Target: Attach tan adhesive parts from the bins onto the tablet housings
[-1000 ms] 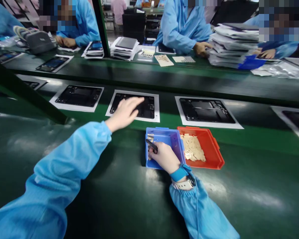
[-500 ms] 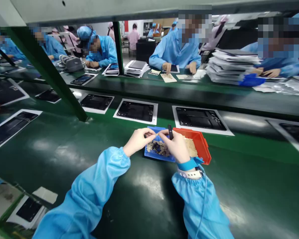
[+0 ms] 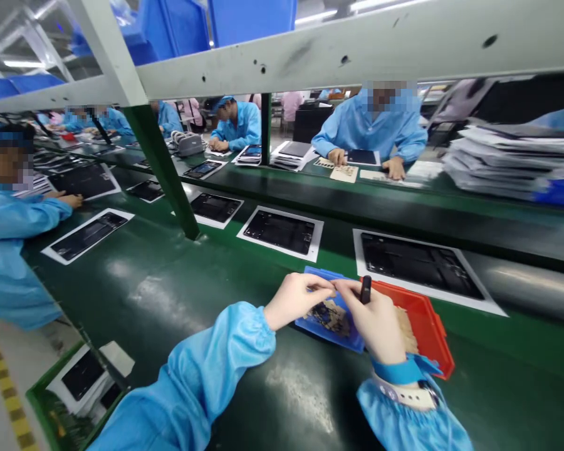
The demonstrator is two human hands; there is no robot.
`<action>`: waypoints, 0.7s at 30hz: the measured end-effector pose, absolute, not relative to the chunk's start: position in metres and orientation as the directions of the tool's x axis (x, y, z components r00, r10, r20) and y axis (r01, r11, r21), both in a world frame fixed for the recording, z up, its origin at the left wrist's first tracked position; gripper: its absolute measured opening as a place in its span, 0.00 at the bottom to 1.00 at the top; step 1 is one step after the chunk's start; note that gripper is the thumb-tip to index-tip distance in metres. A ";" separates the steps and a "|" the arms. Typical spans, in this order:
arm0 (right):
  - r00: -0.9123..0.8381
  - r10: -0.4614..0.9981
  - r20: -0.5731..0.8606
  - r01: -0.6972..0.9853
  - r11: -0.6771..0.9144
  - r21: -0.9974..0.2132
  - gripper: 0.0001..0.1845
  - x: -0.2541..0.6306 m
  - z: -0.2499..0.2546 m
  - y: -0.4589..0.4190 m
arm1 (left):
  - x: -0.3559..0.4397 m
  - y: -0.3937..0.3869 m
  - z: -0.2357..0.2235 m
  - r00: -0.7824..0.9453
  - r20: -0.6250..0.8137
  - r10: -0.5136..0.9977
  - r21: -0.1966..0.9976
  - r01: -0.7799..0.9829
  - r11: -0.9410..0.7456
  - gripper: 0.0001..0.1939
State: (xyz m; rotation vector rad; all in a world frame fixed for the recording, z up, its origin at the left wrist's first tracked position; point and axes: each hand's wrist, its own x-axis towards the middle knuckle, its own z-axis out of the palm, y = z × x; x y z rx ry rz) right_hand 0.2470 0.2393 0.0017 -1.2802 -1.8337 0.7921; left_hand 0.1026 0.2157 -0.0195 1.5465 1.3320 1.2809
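Note:
Above a blue bin my left hand is closed in a pinch. Whatever lies between its fingertips is too small to make out. My right hand grips a slim black tool, whose upper end sticks up past the fingers; its lower end is hidden. The fingertips of both hands meet or nearly meet. Inside the blue bin lie small tan and black scraps. Partly behind my right wrist is a red bin with tan pieces in it.
Black tablet-like panels on white sheets line the green bench. A green post and a pale overhead beam stand before me. Co-workers sit opposite and at left. A green crate stands low at left.
The view has turned left and up, so the hands and bins appear lower and farther right. Both hands keep their pinch above the blue bin, fingertips close together.

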 end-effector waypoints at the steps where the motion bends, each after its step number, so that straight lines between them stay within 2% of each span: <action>1: -0.212 0.951 0.225 0.498 0.303 -0.812 0.22 0.247 0.001 0.240 | 0.103 0.215 -0.020 -0.023 0.215 0.976 0.947 0.251 -0.202 0.10; 5: -0.108 0.971 0.212 0.611 0.233 -0.756 0.22 0.266 0.001 0.249 | 0.100 0.211 -0.020 -0.007 0.168 0.986 0.964 0.212 -0.162 0.10; 9: 0.084 0.979 0.186 0.759 0.058 -0.649 0.18 0.313 0.005 0.262 | 0.097 0.208 -0.017 0.026 0.147 0.989 0.972 0.179 -0.150 0.08; 12: 0.130 0.982 0.135 0.809 -0.027 -0.587 0.14 0.339 0.006 0.267 | 0.097 0.206 -0.016 0.054 0.148 0.987 0.975 0.160 -0.155 0.11; 16: 0.121 0.988 0.099 0.827 -0.045 -0.560 0.12 0.336 0.014 0.260 | 0.101 0.201 -0.015 0.086 0.191 0.978 0.963 0.178 -0.204 0.16; 19: 0.021 0.996 0.092 0.794 0.039 -0.607 0.17 0.314 0.028 0.243 | 0.103 0.195 -0.011 0.098 0.214 0.972 0.950 0.211 -0.231 0.13; 21: -0.140 0.987 0.073 0.712 0.152 -0.686 0.18 0.297 0.038 0.229 | 0.104 0.192 -0.007 0.095 0.236 0.967 0.943 0.219 -0.252 0.07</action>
